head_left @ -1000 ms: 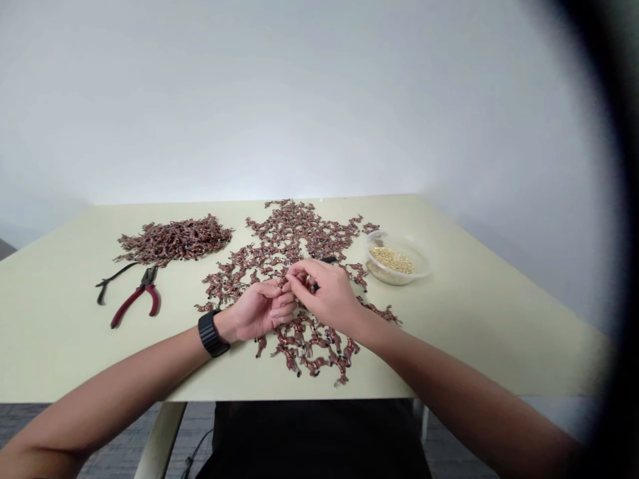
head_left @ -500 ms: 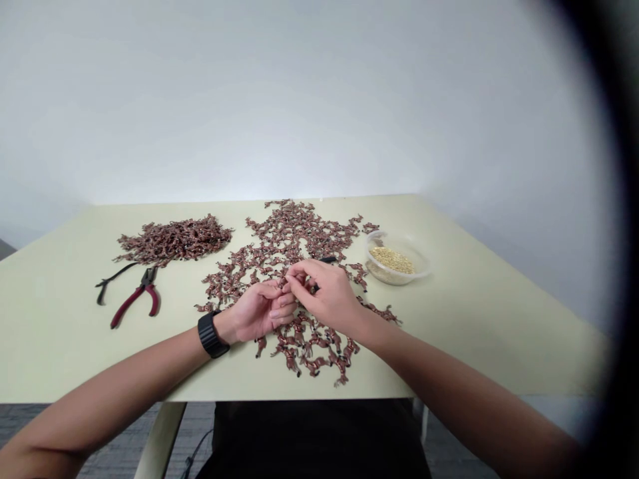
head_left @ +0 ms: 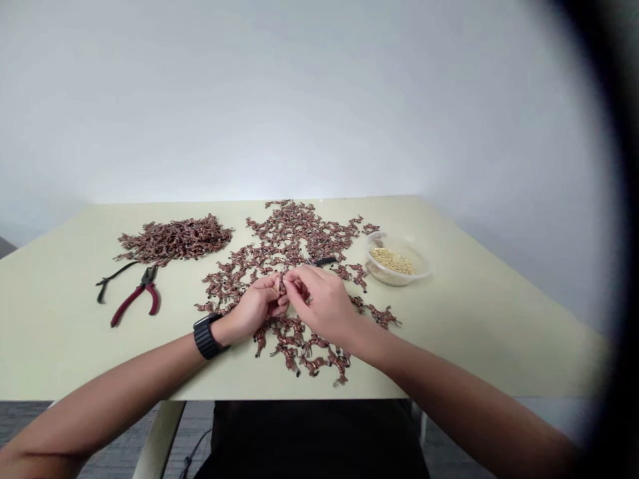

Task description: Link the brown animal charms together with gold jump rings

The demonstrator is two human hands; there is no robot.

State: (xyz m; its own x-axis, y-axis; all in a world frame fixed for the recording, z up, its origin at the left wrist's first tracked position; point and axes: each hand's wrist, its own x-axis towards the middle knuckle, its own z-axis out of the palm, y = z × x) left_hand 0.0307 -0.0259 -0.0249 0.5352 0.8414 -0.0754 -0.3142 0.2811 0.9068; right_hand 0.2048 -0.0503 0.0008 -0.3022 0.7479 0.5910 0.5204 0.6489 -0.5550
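The table [head_left: 499, 332] carries pliers [head_left: 146, 286], a tub [head_left: 385, 275] and apparently deer figurines [head_left: 309, 234].

Shows as a small brown figure [head_left: 281, 286], pinched between left hand [head_left: 250, 310] and right hand [head_left: 323, 301], mostly covered, too hidden to tell the pose. Held above many loosely spread figures [head_left: 294, 224], likewise brown, touching in places.

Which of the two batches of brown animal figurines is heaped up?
The left batch, just beyond the red-handled pliers: it is piled densely, while the middle batch lies spread out with gaps between many pieces.
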